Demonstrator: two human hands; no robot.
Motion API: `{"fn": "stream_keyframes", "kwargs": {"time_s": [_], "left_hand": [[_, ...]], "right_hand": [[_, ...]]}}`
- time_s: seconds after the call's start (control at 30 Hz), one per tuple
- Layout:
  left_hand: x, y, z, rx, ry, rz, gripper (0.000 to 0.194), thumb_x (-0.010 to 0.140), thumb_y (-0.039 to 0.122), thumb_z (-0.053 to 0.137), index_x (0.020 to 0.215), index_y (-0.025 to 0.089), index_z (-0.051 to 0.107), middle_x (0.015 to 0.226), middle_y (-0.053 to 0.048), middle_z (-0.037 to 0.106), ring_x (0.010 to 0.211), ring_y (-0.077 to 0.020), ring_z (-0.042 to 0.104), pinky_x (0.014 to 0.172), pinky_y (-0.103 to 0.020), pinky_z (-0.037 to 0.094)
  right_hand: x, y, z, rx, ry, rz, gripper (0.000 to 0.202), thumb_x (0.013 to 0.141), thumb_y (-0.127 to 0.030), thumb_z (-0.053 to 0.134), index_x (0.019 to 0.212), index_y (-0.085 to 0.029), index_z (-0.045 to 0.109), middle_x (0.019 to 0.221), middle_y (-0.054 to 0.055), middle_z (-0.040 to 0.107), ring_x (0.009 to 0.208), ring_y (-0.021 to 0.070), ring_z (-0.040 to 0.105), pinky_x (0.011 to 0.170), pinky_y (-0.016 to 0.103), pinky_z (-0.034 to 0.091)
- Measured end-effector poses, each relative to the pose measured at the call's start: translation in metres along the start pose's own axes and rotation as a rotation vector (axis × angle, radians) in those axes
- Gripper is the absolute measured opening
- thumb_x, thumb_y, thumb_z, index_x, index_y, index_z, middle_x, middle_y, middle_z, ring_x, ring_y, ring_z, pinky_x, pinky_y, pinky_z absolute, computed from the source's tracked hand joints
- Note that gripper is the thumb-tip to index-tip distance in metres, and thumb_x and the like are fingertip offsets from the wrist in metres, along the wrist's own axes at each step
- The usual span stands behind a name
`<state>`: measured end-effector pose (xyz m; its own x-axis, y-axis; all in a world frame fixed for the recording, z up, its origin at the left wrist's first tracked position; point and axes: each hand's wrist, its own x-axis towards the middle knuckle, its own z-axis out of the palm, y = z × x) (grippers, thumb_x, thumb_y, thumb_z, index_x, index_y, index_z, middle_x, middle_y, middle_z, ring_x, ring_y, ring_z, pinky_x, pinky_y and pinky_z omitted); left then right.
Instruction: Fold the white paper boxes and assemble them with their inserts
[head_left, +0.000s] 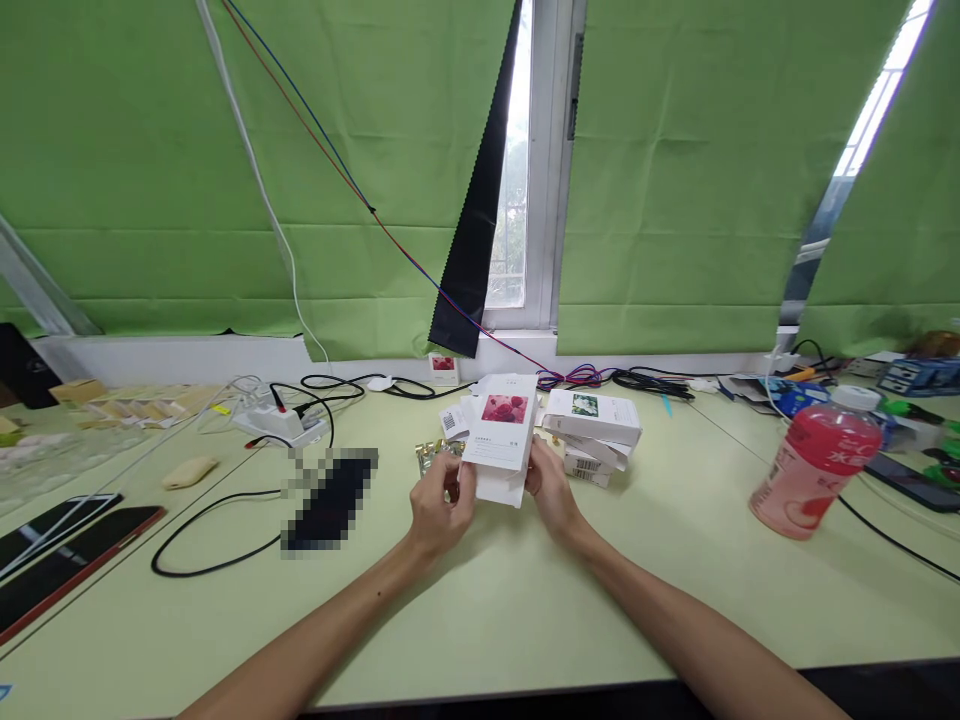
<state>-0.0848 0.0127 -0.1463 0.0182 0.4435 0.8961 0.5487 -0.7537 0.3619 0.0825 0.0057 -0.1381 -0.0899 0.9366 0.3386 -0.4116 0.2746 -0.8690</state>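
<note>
Between my two hands is a white cardboard box [499,440] with a picture of red flowers, tilted up off the table, its near-end flap hanging open. My left hand [442,505] pinches its lower left corner between thumb and fingers. Along the lower right side, my right hand [553,492] grips the edge, its fingers partly hidden behind the box. Right of it lies a stack of similar white boxes [592,415], the top one with a green and white picture. Behind my left hand are small gold-coloured packets [427,455], partly covered.
A pink drink bottle [817,465] stands at the right. On the left are a blurred-out dark phone-like object [330,500], a black cable [154,555], a power strip [281,425] and a beige case [190,472]. A small box [443,370] stands by the wall.
</note>
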Motion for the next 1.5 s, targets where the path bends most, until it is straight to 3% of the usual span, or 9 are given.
{"fn": "stream_keyframes", "kwargs": {"time_s": [0.17,0.37,0.6,0.77,1.23,1.5], "left_hand": [[0.002,0.004,0.003,0.017,-0.009,-0.017,0.015,0.095,0.021,0.053,0.079,0.021,0.051,0.064,0.003,0.055,0.046,-0.0085,0.046,0.043,-0.021,0.04],[-0.004,0.009,0.008,0.015,-0.087,-0.011,0.008,0.095,0.019,0.054,0.087,0.021,0.056,0.065,0.003,0.057,0.046,-0.0093,0.05,0.044,-0.022,0.041],[-0.005,0.014,0.011,0.021,-0.178,0.017,0.002,0.095,0.02,0.055,0.096,0.021,0.054,0.07,0.004,0.059,0.045,-0.0076,0.05,0.044,-0.02,0.041],[-0.004,0.017,0.011,-0.027,-0.228,0.012,0.006,0.095,0.021,0.055,0.099,0.022,0.051,0.069,0.005,0.056,0.044,-0.0066,0.05,0.041,-0.018,0.039],[-0.003,0.018,0.007,-0.107,-0.363,-0.051,0.028,0.09,0.023,0.061,0.112,0.023,0.044,0.073,0.007,0.053,0.043,-0.0041,0.048,0.042,-0.015,0.038],[-0.006,0.018,0.007,-0.206,-0.378,-0.082,0.038,0.088,0.023,0.064,0.116,0.024,0.04,0.079,0.007,0.053,0.045,-0.0036,0.051,0.041,-0.014,0.039]], "right_hand": [[0.002,-0.014,-0.001,0.033,-0.012,-0.022,0.059,0.093,-0.063,0.046,0.134,-0.022,0.052,0.106,0.009,0.076,0.099,0.0282,0.073,0.074,0.036,0.061],[0.001,-0.016,-0.003,0.001,0.034,-0.092,0.049,0.096,-0.051,0.051,0.138,-0.027,0.049,0.116,0.005,0.073,0.111,0.0261,0.068,0.085,0.036,0.059],[0.005,-0.019,-0.008,-0.064,0.08,-0.108,0.039,0.096,-0.046,0.052,0.127,-0.024,0.057,0.121,0.005,0.071,0.113,0.0256,0.067,0.091,0.034,0.056],[0.007,-0.018,-0.011,-0.132,0.141,-0.113,0.038,0.095,-0.046,0.054,0.124,-0.023,0.061,0.119,0.006,0.072,0.11,0.0258,0.067,0.086,0.032,0.055],[0.012,-0.009,-0.017,-0.045,0.118,-0.124,0.036,0.095,-0.048,0.056,0.121,-0.024,0.063,0.115,0.005,0.074,0.102,0.0264,0.068,0.081,0.032,0.052],[0.015,-0.006,-0.021,-0.017,0.134,-0.119,0.035,0.094,-0.048,0.057,0.119,-0.024,0.063,0.121,0.005,0.072,0.107,0.0263,0.067,0.091,0.034,0.051]]}}
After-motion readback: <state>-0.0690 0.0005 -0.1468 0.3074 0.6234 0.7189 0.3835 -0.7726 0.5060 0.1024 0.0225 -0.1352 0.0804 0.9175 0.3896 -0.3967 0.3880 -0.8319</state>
